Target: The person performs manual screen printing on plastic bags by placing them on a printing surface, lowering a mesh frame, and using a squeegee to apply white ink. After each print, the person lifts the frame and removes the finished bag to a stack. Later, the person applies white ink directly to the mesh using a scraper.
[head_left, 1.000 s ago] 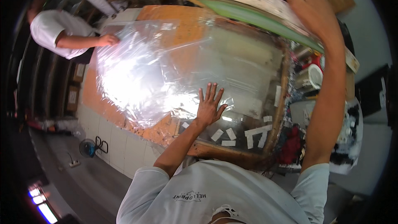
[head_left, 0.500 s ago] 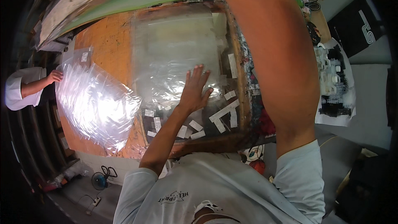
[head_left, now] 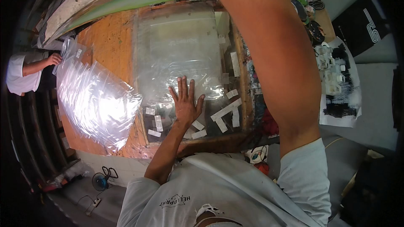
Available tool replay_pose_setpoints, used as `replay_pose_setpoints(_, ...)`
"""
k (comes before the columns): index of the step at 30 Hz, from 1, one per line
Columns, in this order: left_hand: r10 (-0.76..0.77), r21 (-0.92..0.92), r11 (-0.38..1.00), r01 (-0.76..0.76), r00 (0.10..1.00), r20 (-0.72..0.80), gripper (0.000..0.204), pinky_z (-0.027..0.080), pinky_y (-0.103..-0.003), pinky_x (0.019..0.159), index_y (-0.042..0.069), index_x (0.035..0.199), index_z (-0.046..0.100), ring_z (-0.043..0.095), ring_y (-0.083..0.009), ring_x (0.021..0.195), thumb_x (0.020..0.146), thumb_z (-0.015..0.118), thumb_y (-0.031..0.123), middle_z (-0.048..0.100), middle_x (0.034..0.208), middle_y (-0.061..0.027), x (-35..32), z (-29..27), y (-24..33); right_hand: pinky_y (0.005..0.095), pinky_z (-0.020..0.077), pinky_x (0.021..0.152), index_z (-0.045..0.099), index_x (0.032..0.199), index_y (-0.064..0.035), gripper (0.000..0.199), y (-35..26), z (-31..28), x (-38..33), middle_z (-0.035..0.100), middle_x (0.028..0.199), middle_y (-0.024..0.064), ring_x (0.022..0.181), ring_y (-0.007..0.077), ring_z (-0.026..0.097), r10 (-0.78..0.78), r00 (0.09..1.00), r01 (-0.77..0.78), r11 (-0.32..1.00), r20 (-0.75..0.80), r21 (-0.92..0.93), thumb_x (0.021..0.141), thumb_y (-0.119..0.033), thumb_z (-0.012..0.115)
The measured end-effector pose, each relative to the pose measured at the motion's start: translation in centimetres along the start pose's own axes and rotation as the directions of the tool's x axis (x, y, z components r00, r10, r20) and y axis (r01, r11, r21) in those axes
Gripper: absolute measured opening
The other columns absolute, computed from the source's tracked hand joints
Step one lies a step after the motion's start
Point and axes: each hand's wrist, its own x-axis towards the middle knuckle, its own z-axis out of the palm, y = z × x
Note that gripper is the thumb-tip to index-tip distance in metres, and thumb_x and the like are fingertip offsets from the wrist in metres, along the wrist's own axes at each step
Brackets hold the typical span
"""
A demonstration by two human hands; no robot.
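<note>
So the left hand (head_left: 185, 106) is pressed flat with its fingers spread wide, palm down, holding nothing, and the clear plastic sheet (head_left: 181, 59) is right under the fingers and stretches away past the fingertips. It looks thin and slippery, so I'd guess any sideways drag from the palm could wrinkle it or pull it crooked. Just beside the wrist, on both sides, there are short white strips (head_left: 158, 122) on the dark glossy panel; a careless forearm could probably catch one and lift it. Left of the hand, on the orange wooden surface (head_left: 111, 38), is a shiny fanned pile of clear plastic (head_left: 97, 101), and it looks loose enough to slither if somebody tugs one corner. A co-worker's hand (head_left: 54, 59) is at its top corner, well to the left. Up and to the right, the right arm (head_left: 273, 54) runs out of the top, so no clue what the right hand is doing, can't see it. Well beyond the fingertips there's a green-edged frame (head_left: 147, 0). Can't tell what's supporting it, but if it dropped with fingers underneath, they could get pinched.
</note>
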Motion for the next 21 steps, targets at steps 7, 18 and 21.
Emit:
replay_pose_setpoints(7,0.014,0.014,1.0,-0.013,0.999,-0.032,0.067,-0.001,-0.074,0.118,0.001,0.151,0.043,0.013,-0.0397,0.157,0.099,0.061,0.039,0.024,0.165,-0.0256,-0.2,0.2,0.1,0.0464,0.0585,0.074,0.073,0.09,0.0048,0.046,-0.7,-0.6,-0.2,0.07,0.082,0.0243,0.072,0.0298,0.068,0.051,0.999,-0.051,0.997,-0.003,0.061,0.103,-0.031,0.047)
replay_pose_setpoints(18,-0.442,-0.95,0.269,-0.158,0.856,-0.267,0.056,0.027,-0.064,0.117,0.008,0.147,0.047,0.039,-0.0317,0.147,0.101,0.063,0.034,0.044,0.155,-0.0145,-4.3,-14.3,4.1,0.0463,0.0376,0.077,0.07,0.125,-0.0079,0.043,-1.1,14.3,-12.8,0.061,0.084,0.0139,0.082,0.0288,0.058,-0.196,0.88,0.128,0.975,-0.433,-0.182,0.094,-0.038,0.066)
replay_pose_setpoints(21,-0.476,-0.853,-0.521,-0.034,0.841,0.257,0.054,0.039,-0.058,0.11,0.011,0.142,0.049,0.048,-0.0269,0.134,0.1,0.065,0.042,0.052,0.14,-0.0109,-8.2,-16.3,4.4,0.0478,0.0353,0.082,0.058,0.141,-0.0097,0.054,-0.4,21.4,-19.2,0.054,0.088,0.0104,0.087,0.0288,0.053,-0.057,0.975,0.045,0.997,-0.216,-0.059,0.091,-0.025,0.071)
